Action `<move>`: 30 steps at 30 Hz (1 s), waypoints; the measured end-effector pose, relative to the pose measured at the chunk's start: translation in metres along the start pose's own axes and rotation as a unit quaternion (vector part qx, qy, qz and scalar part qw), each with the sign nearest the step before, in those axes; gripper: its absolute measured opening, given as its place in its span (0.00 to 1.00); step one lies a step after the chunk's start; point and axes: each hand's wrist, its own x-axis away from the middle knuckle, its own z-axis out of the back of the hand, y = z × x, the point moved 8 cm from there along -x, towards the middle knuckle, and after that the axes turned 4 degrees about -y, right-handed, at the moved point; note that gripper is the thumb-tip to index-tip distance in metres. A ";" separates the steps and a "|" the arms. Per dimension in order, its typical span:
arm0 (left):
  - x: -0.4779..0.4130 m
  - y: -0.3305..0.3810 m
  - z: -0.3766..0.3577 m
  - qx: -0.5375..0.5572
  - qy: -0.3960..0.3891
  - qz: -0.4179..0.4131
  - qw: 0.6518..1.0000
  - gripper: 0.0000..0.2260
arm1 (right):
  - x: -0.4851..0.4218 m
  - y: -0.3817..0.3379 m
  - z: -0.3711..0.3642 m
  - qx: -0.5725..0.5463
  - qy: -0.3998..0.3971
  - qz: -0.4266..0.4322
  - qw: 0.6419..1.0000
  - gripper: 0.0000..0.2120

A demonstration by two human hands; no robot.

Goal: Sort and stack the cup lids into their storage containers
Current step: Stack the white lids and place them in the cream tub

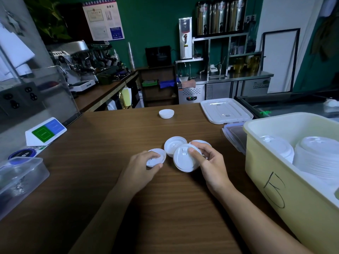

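Both hands are busy over the wooden counter (165, 213): the left hand (143, 167) curls over a small white lid (156, 159), thumb under its near edge and fingers on top, while the right hand (209, 162) pinches a larger lid (182, 161) by its rim and holds it tilted toward the person. Between them an upturned lid (173, 146) lies on the wood, touching the larger one, and a fourth lid (200, 143) peeks out behind the right fingers. The yellow bin (260, 162) stands just to the right, with stacked lids (317, 154) already nested inside it; a short pile of small lids (166, 113) waits well apart at the far edge, and a clear tub (20, 176) sits off to the left. From where I stand, the sizes look like the trap. The two held lids differ, and dropping the small one into the bin with the big ones would spoil the sort. The thin rim pinch also looks light, so a quick swing toward the bin could let the larger lid slip, or clip the upturned lid and send it sliding. A lid set down tilted would not nest, and a stack could lean.
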 end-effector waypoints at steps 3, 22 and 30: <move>-0.001 0.005 0.005 -0.007 0.025 -0.021 0.999 0.03 | 0.001 -0.001 -0.001 0.005 -0.001 0.001 1.000 0.06; -0.003 0.025 0.002 0.557 0.008 0.079 0.827 0.08 | 0.003 -0.007 -0.004 0.052 -0.014 0.027 0.998 0.10; -0.001 0.017 -0.008 0.505 0.026 0.119 0.854 0.10 | 0.000 -0.003 -0.002 0.044 -0.017 0.024 0.999 0.11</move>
